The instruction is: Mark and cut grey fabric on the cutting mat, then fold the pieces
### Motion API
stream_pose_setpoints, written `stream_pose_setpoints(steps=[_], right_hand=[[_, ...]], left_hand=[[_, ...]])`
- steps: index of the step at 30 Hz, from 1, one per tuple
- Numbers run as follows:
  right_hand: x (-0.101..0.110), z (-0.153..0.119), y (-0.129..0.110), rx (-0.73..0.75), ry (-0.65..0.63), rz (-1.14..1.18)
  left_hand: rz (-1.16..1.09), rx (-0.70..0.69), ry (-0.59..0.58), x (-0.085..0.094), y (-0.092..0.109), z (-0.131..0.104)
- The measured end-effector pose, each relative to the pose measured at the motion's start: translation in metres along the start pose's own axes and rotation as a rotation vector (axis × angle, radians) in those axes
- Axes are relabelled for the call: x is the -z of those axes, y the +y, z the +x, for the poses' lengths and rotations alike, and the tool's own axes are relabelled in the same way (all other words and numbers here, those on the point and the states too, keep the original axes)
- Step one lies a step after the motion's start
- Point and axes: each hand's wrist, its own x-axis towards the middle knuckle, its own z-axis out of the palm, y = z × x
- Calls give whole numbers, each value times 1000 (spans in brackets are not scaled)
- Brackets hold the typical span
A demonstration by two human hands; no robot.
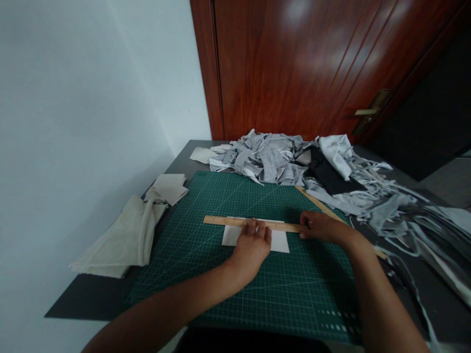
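Note:
A wooden ruler (216, 220) lies crosswise over a white rectangular piece of cloth (279, 241) on a green cutting mat (221, 284). With fingertips bent and close together, my left hand (253, 247) presses the ruler down onto the cloth, and its palm covers part of the piece. The right end of the ruler is between the thumb and fingers of my right hand (318, 226), which is closed around it. Beyond that hand, a second wooden ruler (320, 203) lies slanted along the mat's right side, partly behind my forearm.
Grey and white fabric strips (272, 157) are heaped along the back and right of the dark table (88, 296). Black folded cloth (331, 171) rests among them. At left are folded pale fabric (125, 240) and small cloth pieces (169, 188). A wall and wooden door (279, 68) stand behind.

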Motion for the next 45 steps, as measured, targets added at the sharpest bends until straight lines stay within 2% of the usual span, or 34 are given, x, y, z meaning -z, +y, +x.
stream_pose_setpoints(steps=[15,45], right_hand=[[1,-2,-2,-18,-10,-12],[0,-3,-5,-28,-12,-13]], left_hand=[[45,-8,38,-8,0,-1],[53,-10,58,-5,0,-2]])
